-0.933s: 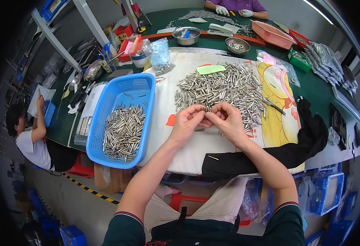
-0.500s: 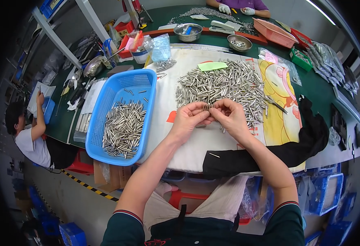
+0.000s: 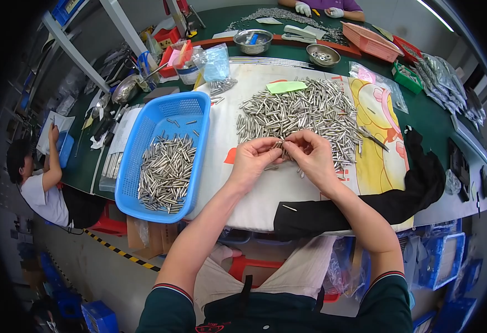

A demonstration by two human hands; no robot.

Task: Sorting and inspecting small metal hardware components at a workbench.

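My left hand [image 3: 253, 162] and my right hand [image 3: 313, 159] meet at the near edge of a pile of small metal pins [image 3: 301, 109]. Each hand has its fingers pinched on a few of these short silvery pins, partly hidden by the fingertips. A green paper slip [image 3: 286, 87] lies on top of the pile. To the left stands a blue plastic basket [image 3: 122, 191] with many similar pins in it. Under the pile spreads a pale printed cloth [image 3: 249, 208].
Pliers [image 3: 374, 137] lie right of the pile. A black cloth [image 3: 315, 217] with one pin on it runs along the near edge. Metal bowls [image 3: 253, 48] stand at the back. A co-worker with gloved hands [image 3: 303, 9] sits across; another person [image 3: 43, 186] sits at far left.
My hands stay over the pile's near edge; the fingers have shifted slightly around the pins. The rest of the view has moved only a little.
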